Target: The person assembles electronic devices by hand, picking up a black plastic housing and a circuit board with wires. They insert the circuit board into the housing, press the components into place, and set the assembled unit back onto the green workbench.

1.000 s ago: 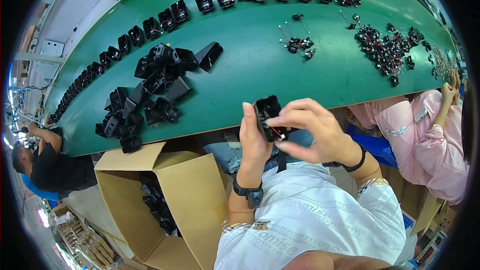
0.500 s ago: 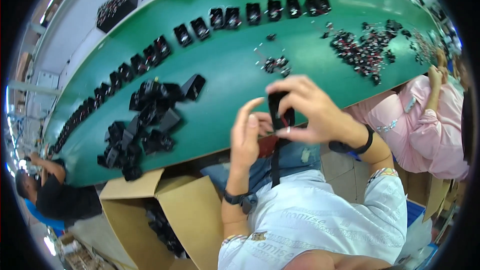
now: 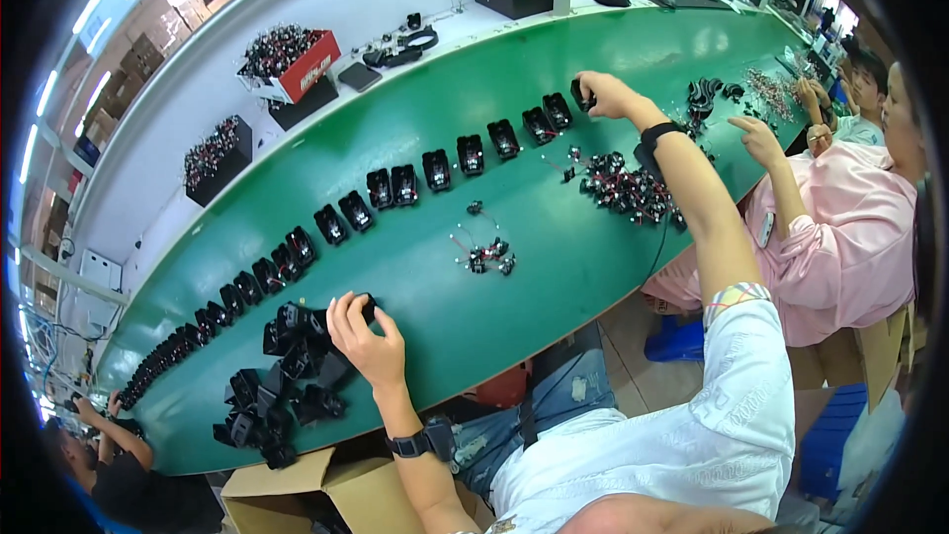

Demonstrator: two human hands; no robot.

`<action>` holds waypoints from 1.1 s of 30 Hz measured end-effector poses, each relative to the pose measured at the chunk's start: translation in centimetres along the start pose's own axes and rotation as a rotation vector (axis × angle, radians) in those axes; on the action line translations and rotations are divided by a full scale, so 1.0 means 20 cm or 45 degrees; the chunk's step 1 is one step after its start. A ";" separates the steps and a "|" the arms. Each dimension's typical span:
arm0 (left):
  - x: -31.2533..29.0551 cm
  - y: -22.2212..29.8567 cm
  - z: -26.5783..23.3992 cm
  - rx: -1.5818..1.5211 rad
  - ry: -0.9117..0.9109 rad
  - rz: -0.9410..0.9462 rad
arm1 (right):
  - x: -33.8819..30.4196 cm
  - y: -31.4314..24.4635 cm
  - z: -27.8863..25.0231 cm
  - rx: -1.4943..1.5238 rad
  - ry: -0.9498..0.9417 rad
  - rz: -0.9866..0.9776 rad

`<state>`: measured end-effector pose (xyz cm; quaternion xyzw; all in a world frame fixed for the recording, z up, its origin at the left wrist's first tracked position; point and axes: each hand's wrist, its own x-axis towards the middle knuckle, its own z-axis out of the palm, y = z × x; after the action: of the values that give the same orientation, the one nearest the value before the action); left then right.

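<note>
At the far end of the row, my right hand (image 3: 615,99) grips a small open black plastic housing (image 3: 580,95) at the green table's far side. My left hand (image 3: 368,344) is low over a pile of loose black housings (image 3: 294,361), its fingers curled round another black housing (image 3: 369,309) at the pile's right edge; most of that one is hidden. A long curved row of black housings (image 3: 436,170), with wires and small parts inside, runs leftward. In front of me lie a few small wired parts (image 3: 489,255), and a larger heap of them (image 3: 623,188) sits below my right forearm.
Behind the table, a shelf holds a red and white box (image 3: 314,66) and black trays (image 3: 514,2) of wired parts. A cardboard box (image 3: 282,480) stands at the table's near edge. A co-worker in pink (image 3: 830,227) sits at right, another in black (image 3: 163,494) at left.
My hands have parted: the right has carried the housing out to the row, and the left has moved left to one beside the pile. The view has shifted too.
</note>
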<state>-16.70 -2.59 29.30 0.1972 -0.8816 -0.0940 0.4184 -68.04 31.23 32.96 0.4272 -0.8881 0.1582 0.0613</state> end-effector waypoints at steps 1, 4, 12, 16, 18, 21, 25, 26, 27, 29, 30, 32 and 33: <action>-0.01 0.01 -0.01 0.050 0.016 -0.007 | 0.03 0.01 0.04 -0.006 -0.030 0.007; -0.02 0.00 -0.01 0.151 -0.011 -0.046 | 0.08 0.03 0.08 -0.053 -0.135 0.042; -0.04 -0.06 0.02 0.229 -0.322 -0.059 | -0.08 -0.14 -0.10 -0.046 0.162 0.122; -0.04 -0.06 0.04 0.061 -0.291 -0.096 | -0.36 -0.55 -0.27 0.270 0.115 -0.057; -0.03 -0.04 0.02 0.039 -0.204 -0.090 | -0.50 -0.80 -0.24 0.304 -0.107 -0.174; 0.01 0.02 0.03 -0.166 -0.300 -0.063 | -0.70 -1.08 -0.14 0.400 -0.227 -0.209; -0.08 0.05 -0.01 -0.345 -0.312 -0.119 | -0.70 -1.31 0.11 0.467 -0.190 -0.187; -0.10 0.07 -0.03 -0.383 -0.300 -0.108 | -0.68 -1.37 0.17 0.530 -0.154 -0.111; -0.15 0.06 -0.04 -0.396 -0.298 -0.082 | -0.68 -1.44 0.20 0.465 -0.171 -0.082; -0.18 0.10 -0.03 -0.447 -0.302 -0.085 | -0.70 -1.52 0.25 0.324 -0.094 -0.045; -0.18 0.12 -0.04 -0.494 -0.285 -0.077 | -0.71 -1.52 0.28 0.311 -0.037 -0.024; -0.17 0.13 -0.06 -0.541 -0.247 -0.083 | -0.71 -1.52 0.30 0.410 0.065 -0.113; -0.18 0.12 -0.07 -0.549 -0.237 -0.132 | -0.70 -1.58 0.26 0.564 -0.067 -0.025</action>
<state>-14.15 1.11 28.52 0.1386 -0.8647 -0.3192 0.3622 -34.47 21.40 31.88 0.4428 -0.8287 0.3377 -0.0558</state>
